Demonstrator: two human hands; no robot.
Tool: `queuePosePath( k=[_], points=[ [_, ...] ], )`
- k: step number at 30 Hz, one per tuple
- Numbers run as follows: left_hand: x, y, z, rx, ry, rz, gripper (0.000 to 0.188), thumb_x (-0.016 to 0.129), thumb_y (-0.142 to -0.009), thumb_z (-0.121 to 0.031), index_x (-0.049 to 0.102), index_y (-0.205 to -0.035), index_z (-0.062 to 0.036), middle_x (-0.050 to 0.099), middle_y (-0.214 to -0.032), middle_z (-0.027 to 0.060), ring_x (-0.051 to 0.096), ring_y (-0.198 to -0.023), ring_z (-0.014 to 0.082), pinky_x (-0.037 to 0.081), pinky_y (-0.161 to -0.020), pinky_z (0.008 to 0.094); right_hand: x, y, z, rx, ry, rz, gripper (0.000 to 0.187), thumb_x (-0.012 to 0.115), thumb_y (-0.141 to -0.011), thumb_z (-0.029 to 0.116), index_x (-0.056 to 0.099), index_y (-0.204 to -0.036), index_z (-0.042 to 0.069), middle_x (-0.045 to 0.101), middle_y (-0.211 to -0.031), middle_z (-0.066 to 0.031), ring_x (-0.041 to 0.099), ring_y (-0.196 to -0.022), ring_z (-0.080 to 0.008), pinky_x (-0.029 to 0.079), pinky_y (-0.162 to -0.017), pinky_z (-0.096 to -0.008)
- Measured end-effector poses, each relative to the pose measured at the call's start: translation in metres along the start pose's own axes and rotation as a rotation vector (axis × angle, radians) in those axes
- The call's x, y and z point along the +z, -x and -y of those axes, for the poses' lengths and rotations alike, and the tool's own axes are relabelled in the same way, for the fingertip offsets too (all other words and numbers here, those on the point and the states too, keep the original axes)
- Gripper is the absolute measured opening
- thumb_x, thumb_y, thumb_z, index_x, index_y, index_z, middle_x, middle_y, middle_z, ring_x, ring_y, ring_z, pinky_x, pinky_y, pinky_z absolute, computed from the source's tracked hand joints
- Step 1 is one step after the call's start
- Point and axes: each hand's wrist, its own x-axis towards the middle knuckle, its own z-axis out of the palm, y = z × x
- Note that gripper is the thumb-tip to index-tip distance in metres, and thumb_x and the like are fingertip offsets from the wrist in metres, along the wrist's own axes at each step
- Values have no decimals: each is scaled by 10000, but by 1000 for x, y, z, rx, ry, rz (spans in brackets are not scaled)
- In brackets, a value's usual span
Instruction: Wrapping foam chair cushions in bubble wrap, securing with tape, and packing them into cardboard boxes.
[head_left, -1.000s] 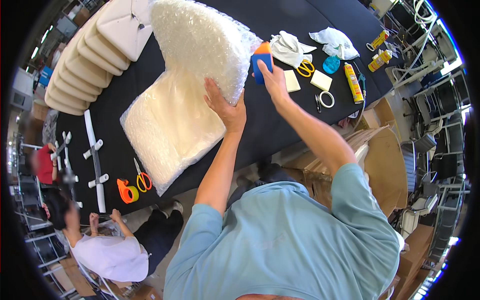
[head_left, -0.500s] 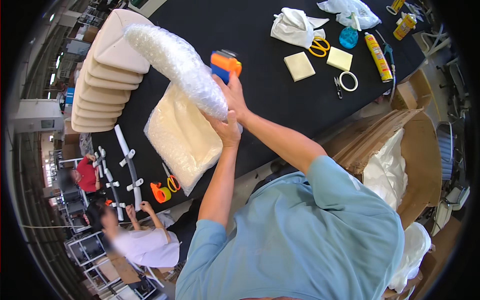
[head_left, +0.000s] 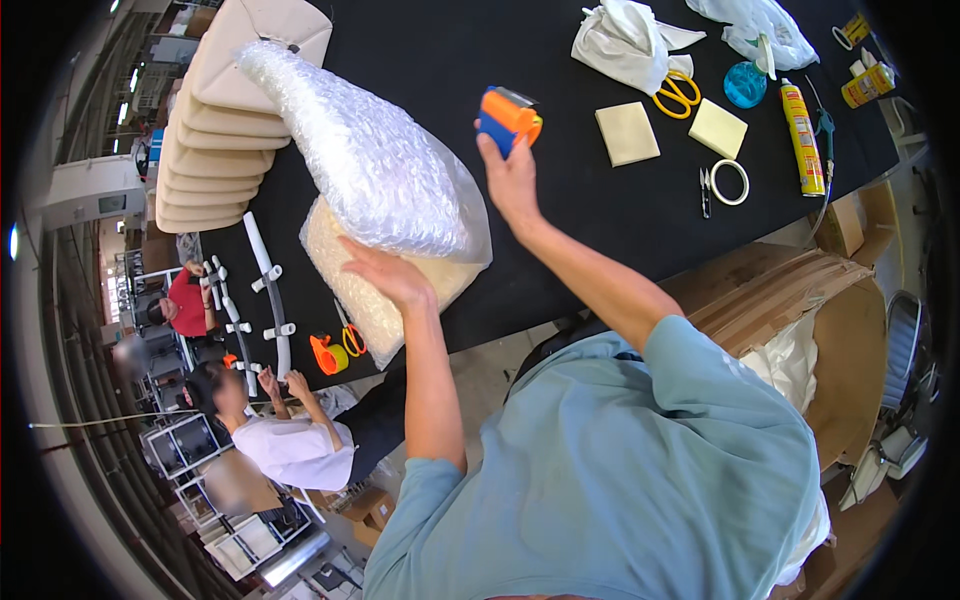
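Note:
A bulky piece wrapped in clear bubble wrap (head_left: 360,160) lies tilted over a second wrapped cream cushion (head_left: 375,290) on the black table (head_left: 440,70). My left hand (head_left: 390,275) presses flat against the lower edge of the upper bundle. My right hand (head_left: 510,180) is raised above the table, closed around an orange and blue tape dispenser (head_left: 507,118), just right of the bundle and apart from it.
A stack of cream seat shells (head_left: 215,130) stands at the table's left. Yellow scissors (head_left: 680,92), two foam blocks (head_left: 627,133), a tape ring (head_left: 728,182), a spray can (head_left: 803,125) and cloths (head_left: 625,35) lie right. An open cardboard box (head_left: 800,300) is nearby. Two people crouch lower left (head_left: 290,440).
My right hand has lifted the tape dispenser up and away from the bundle to the right. The bundle has settled flatter, and my left hand has slid to its lower edge.

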Motion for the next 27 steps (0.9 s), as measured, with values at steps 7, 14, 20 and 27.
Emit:
queuePosePath(
  k=[7, 14, 20, 27],
  points=[
    [6, 23, 80, -275, -332, -39, 638, 402, -1072, -419, 278, -1577, -49, 386, -1566, 140, 406, -1416, 298, 340, -1174, 456, 20, 30, 22, 283, 188, 105, 448, 644, -984, 335, 506, -1225, -17, 695, -954, -169, 696, -859, -276, 524, -774, -408],
    [17, 25, 88, -261, -308, 173, 710, 304, -1046, -525, 310, -1561, -36, 366, -1583, 177, 352, -1454, 356, 297, -1188, 484, 29, 42, 32, 83, -51, -36, 419, 651, -967, 260, 511, -1267, 4, 677, -1064, -214, 658, -1012, -414, 496, -886, -439],
    [-17, 37, 53, -102, -397, -171, 766, 274, -1060, -597, 263, -1576, -32, 300, -1620, 166, 288, -1491, 319, 230, -1214, 447, -138, -49, 81, 9, 289, -46, 343, 656, -960, 222, 576, -1230, 25, 685, -1069, -181, 680, -959, -359, 520, -883, -397],
    [-3, 98, 24, 171, -708, 164, 1091, 814, -809, -301, 131, -1583, 54, 201, -1629, 265, 212, -1512, 351, 186, -1227, 425, -430, -100, 95, -72, 1391, -228, 440, 716, -925, 405, 689, -1188, 54, 725, -1039, -202, 708, -936, -375, 549, -802, -438]
  ],
)
